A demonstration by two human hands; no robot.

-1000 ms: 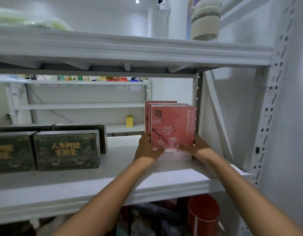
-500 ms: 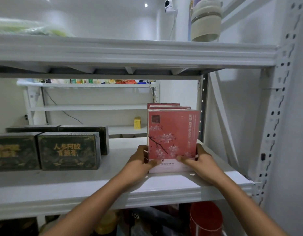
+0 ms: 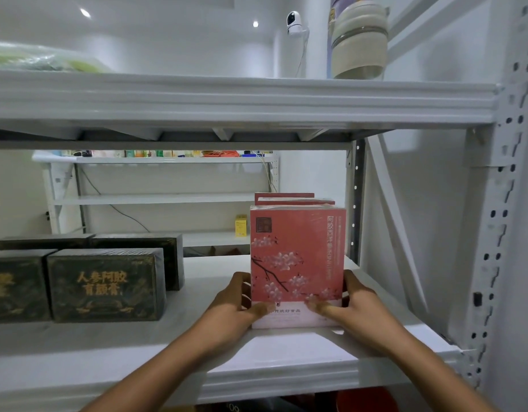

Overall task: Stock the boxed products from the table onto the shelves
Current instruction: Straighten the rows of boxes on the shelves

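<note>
free shelf gap, dark boxes left (pink box right)

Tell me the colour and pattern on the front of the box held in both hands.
Red front box with white blossoms on dark branches; head view.

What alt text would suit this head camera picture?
A left hand and right hand grip an upright red blossom-printed cardboard box on a white metal shelf in front of more red boxes. Dark green gold-lettered boxes stand left of it.
</note>
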